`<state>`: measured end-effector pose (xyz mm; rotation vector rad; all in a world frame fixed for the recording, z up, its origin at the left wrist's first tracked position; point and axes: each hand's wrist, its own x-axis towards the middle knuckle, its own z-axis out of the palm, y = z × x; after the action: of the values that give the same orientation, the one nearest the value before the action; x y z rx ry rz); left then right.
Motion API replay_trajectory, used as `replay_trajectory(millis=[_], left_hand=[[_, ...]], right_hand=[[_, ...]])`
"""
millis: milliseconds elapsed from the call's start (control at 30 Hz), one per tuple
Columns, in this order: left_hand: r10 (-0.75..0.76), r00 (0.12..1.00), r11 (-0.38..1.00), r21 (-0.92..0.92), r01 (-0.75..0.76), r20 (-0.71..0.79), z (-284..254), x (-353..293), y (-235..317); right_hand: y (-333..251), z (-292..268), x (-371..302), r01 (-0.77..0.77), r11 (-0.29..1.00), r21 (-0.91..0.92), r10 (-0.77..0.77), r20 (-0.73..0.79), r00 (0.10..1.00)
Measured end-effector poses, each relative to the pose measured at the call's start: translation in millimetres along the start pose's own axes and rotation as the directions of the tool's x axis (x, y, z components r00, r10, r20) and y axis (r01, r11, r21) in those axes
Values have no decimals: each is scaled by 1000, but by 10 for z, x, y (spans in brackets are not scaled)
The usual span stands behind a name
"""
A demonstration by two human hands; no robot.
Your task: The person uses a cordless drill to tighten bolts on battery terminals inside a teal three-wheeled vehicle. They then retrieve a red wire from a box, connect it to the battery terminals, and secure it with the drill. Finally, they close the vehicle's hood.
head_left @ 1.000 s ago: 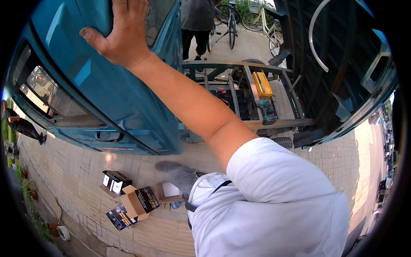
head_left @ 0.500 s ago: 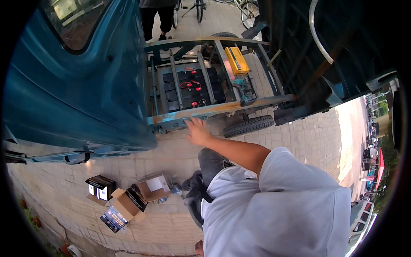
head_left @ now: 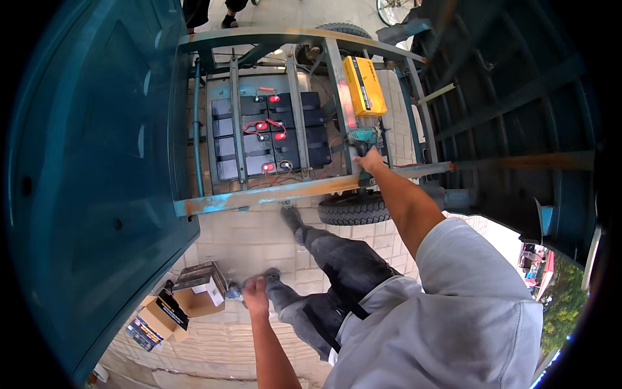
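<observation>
My right hand (head_left: 368,161) is wrapped round the dark handle of a teal cordless power tool (head_left: 363,135), which rests on the vehicle frame beside a yellow box (head_left: 365,87). Low on the left hangs my left hand (head_left: 256,297), above the paving near my foot; its fingers are too smeared to read. Several black batteries (head_left: 246,155) sit in a tray inside the frame, joined by red and dark cables with red terminal caps. The rusty front rail (head_left: 278,192) of the frame runs between me and the batteries.
A teal cab (head_left: 97,129) rises on the left, and a dark raised cargo bed (head_left: 518,97) on the right. A tyre (head_left: 353,209) lies beneath the front rail. Opened cardboard boxes (head_left: 159,316) stand on the paving at lower left. Another person's legs (head_left: 214,11) show beyond the frame.
My right hand has moved from the front rail to the tool's handle and closed on it. My left hand has come into view. I stand closer, and the view has shifted over the frame.
</observation>
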<state>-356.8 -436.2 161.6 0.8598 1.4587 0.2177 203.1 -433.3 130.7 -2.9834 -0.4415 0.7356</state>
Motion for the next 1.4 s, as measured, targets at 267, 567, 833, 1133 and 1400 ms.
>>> replay_trajectory(millis=[267,567,833,1133,1400], left_hand=[[14,902,898,-402,178,431,1514,621,1512],[397,752,298,-849,436,526,1200,588,1310],[-258,966,682,-708,185,4,-42,132,254],[-557,827,700,-582,415,-80,-391,-844,-828],[-412,906,724,-639,261,-97,-529,-1234,-1012]], right_hand=[[7,-102,-440,41,866,499,-93,80,992],[-229,-886,-1053,273,627,730,-491,99,865],[-447,-1057,1694,106,990,97,-83,-213,973],[-495,-1234,1935,153,937,315,-107,-160,981],[-537,-1406,-756,-200,417,887,-463,396,793]])
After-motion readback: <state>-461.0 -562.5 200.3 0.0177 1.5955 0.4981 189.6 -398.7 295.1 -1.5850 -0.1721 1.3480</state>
